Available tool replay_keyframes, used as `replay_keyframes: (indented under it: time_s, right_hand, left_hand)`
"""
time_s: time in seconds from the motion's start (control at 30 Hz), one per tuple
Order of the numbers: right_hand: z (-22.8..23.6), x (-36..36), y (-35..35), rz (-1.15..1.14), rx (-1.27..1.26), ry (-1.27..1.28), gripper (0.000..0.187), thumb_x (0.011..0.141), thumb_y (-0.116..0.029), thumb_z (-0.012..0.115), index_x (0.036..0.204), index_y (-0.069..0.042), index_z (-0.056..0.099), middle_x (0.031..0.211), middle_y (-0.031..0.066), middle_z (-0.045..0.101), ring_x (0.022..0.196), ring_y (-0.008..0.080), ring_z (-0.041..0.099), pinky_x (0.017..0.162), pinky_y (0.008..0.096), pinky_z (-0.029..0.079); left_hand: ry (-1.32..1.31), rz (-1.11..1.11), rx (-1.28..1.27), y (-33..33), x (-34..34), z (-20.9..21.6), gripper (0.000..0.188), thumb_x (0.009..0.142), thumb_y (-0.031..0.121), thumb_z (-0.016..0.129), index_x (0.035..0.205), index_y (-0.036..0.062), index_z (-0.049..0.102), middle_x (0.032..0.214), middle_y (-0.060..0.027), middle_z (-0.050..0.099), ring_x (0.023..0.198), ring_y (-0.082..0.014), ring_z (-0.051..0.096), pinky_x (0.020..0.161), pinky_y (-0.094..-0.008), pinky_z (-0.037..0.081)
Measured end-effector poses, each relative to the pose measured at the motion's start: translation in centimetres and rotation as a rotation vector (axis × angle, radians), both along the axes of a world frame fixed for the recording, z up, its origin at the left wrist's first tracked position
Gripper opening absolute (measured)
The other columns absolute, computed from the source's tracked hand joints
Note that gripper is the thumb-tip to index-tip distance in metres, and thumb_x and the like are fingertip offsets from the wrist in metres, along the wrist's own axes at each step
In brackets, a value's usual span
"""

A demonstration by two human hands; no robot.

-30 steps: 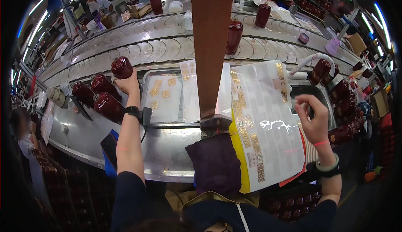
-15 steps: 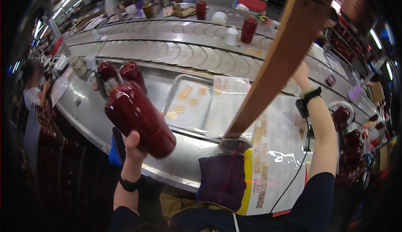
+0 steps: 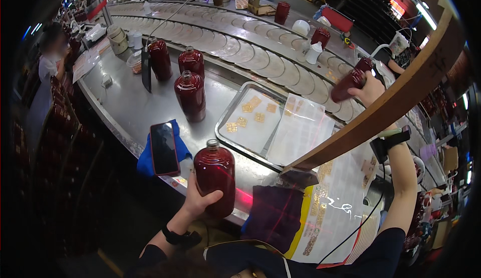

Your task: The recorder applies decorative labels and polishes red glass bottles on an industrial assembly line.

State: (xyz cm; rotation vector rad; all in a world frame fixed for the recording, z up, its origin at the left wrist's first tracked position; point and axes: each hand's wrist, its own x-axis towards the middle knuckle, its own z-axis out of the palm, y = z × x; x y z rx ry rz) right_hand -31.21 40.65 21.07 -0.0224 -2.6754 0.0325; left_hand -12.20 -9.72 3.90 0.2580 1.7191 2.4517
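A glossy dark red glass bottle (image 3: 214, 172) stands nearly upright at the table's near edge, neck up. Around its lower part my left hand (image 3: 203, 197) is closed, thumb across the front. Over at the right, my right hand (image 3: 371, 91) grips a second dark red bottle (image 3: 347, 86), tilted, above the conveyor of overlapping plates (image 3: 260, 57). Another red bottle (image 3: 365, 64) shows just behind it. Three more red bottles stand on the metal table, the nearest one (image 3: 190, 97) beyond my left hand. A tray (image 3: 235, 138) holds a white sheet with several gold stickers.
A slanted wooden post (image 3: 371, 117) crosses in front of my right forearm. A phone (image 3: 164, 147) lies on a blue cloth left of the held bottle. Near me are a purple cloth (image 3: 274, 215) and sticker sheets (image 3: 328, 218). A person (image 3: 54, 52) is at far left.
The left-hand bottle has swung from a tilt to nearly upright, uncovering the phone and a standing bottle. My right hand, earlier partly behind the post, now shows with a bottle. The view has shifted.
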Motion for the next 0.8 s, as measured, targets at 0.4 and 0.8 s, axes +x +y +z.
replay_keyframes:
  time_s: [0.4,0.8]
  right_hand:
    - [-5.0,-7.0,-25.0,0.777,-0.270,-0.160,0.059,0.068,-0.034,0.092,0.111,-0.007,0.062,0.101,0.0140,0.071,0.098,0.0364,0.069,0.083,0.0459,0.054]
    - [-5.0,-8.9,-30.6,0.907,-0.135,-0.182,0.059,0.069,-0.034,0.090,0.112,-0.007,0.061,0.110,0.0142,0.067,0.103,0.0386,0.066,0.085,0.0466,0.053]
  left_hand:
    - [-0.170,-0.139,0.125,1.7,2.0,-0.6,0.080,0.083,0.022,0.082,0.147,0.0006,0.040,0.133,-0.0124,0.060,0.122,-0.0205,0.060,0.107,-0.0376,0.047]
    - [-0.175,-0.196,0.149,3.7,2.0,-0.4,0.083,0.084,0.025,0.080,0.151,0.0008,0.036,0.138,-0.0111,0.056,0.126,-0.0198,0.055,0.110,-0.0375,0.042]
